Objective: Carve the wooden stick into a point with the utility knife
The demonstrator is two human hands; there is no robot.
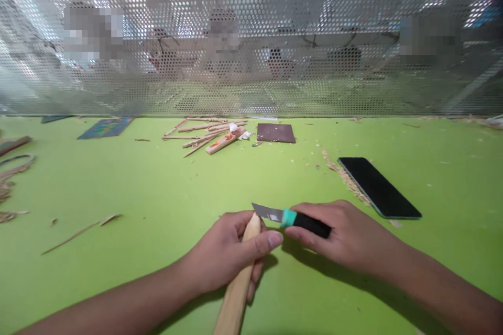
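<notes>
My left hand [231, 251] is wrapped round a pale strip of wood [234, 301] with a tapered tip, its thumb lying across the top. The strip's lower end runs out of view at the bottom edge. In my right hand [340, 235] is a carving knife [288, 217] with a black handle, a teal collar and a short angled blade. The blade points left, and its tip is at the tapered end of the wood; whether they touch I cannot tell.
A black phone [379, 187] lies at right beside wood shavings [349, 180]. Further back are several thin carved sticks [200, 133], a painted wooden piece [226, 140] and a brown sheet [275, 133]. A perforated metal screen [251, 84] closes off the green table's [157, 183] far edge.
</notes>
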